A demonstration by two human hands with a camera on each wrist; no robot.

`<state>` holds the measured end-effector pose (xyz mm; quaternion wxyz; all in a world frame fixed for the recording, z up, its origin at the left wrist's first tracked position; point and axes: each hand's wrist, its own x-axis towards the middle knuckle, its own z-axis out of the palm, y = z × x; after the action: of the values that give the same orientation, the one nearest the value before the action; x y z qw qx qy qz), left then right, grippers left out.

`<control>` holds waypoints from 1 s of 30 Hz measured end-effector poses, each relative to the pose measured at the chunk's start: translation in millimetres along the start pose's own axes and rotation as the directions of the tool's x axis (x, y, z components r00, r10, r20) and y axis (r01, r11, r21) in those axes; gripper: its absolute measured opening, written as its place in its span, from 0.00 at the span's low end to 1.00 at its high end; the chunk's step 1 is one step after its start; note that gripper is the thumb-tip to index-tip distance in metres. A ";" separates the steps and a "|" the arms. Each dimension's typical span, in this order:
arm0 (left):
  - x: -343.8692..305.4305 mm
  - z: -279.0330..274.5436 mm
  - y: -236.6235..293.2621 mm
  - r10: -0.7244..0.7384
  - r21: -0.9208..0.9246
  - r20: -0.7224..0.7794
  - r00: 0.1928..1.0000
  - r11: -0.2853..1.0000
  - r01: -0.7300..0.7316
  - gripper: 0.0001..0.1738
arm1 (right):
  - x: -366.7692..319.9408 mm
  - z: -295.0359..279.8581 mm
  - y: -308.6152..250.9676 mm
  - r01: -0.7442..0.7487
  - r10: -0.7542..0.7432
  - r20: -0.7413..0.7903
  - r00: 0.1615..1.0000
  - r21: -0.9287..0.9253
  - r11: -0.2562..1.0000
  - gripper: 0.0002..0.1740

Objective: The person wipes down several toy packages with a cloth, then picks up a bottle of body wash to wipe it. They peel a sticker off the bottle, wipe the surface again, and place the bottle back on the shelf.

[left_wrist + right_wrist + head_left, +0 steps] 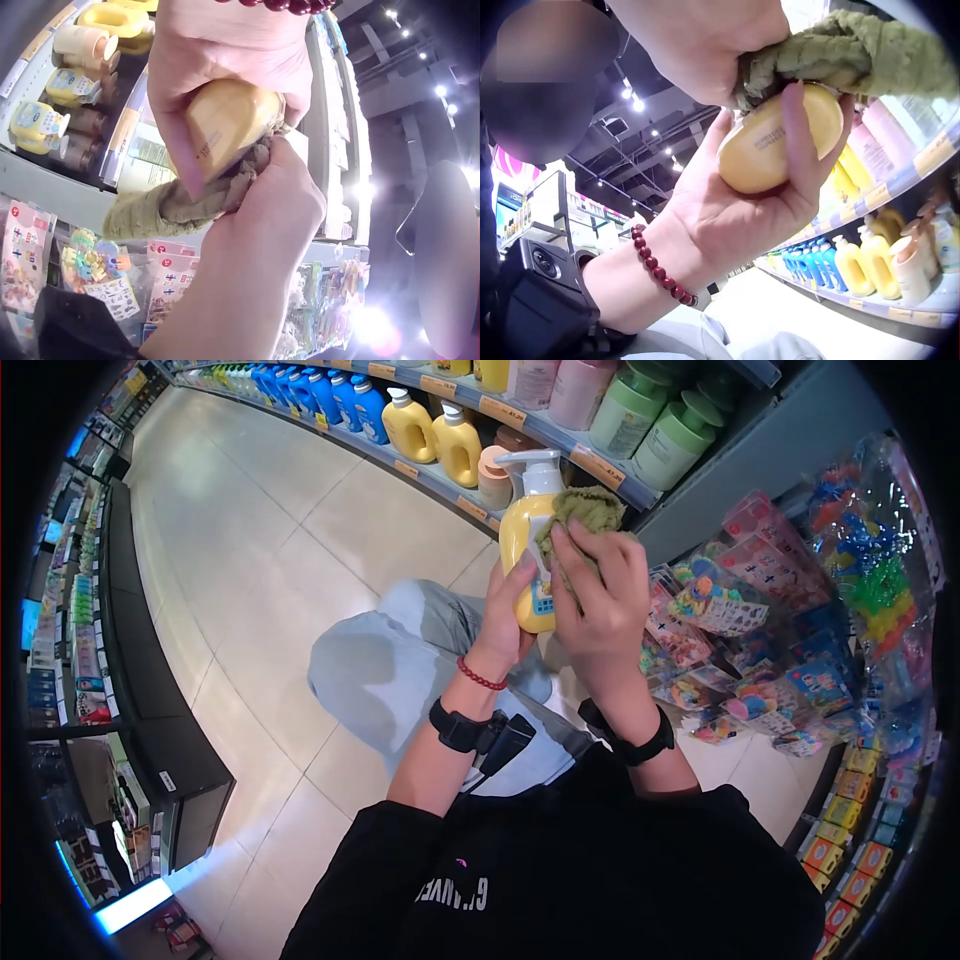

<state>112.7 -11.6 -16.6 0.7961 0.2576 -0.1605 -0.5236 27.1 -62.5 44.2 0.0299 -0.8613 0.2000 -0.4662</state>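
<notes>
A yellow pump bottle point(515, 528) with a white pump top point(541, 472) is held nearly upright, close to the shelf front. My left hand point(505, 605) grips it around its lower part; the right wrist view shows the left hand point(742, 217) with fingers curled about the base, which bears small printed text. My right hand point(605, 595) holds a green cloth point(590, 515) against the bottle's labelled side. In the left wrist view the folded cloth point(180, 206) lies along the bottle point(229, 124), beside the right hand point(277, 195).
Shelves hold yellow bottles point(410, 428), blue bottles point(345, 400) and green pump bottles point(672, 445) above price tags. Bagged toys point(720, 595) hang at the right, near the right forearm. A dark shelf unit point(160, 690) stands at the left across the tiled floor point(270, 550).
</notes>
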 end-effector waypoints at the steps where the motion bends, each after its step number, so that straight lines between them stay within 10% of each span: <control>1: 1.0 -0.2 1.1 -0.010 -0.023 -0.016 1.000 1.000 0.010 0.25 | -0.5 2.1 -0.6 0.025 -0.025 0.019 1.000 -0.017 1.000 0.19; 17: 2.8 -2.9 10.4 -0.089 -0.189 -0.058 0.994 0.979 0.076 0.30 | -14.2 -5.5 -5.4 0.115 -0.144 0.271 0.952 0.122 0.986 0.18; 22: -0.9 -4.3 15.9 -0.114 -0.124 0.063 0.991 0.985 0.121 0.33 | 16.6 -39.3 0.5 -0.330 0.346 0.015 0.938 0.349 0.877 0.08; 30: 2.0 -5.2 5.5 0.036 -0.039 -0.047 0.998 0.999 -0.038 0.25 | 30.5 3.4 -2.6 -0.068 0.047 0.090 0.995 0.244 0.967 0.09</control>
<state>120.4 -10.4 -17.7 0.8140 0.2505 -0.1363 -0.5060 45.5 -72.0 67.0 0.1585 -0.8633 0.1640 -0.4502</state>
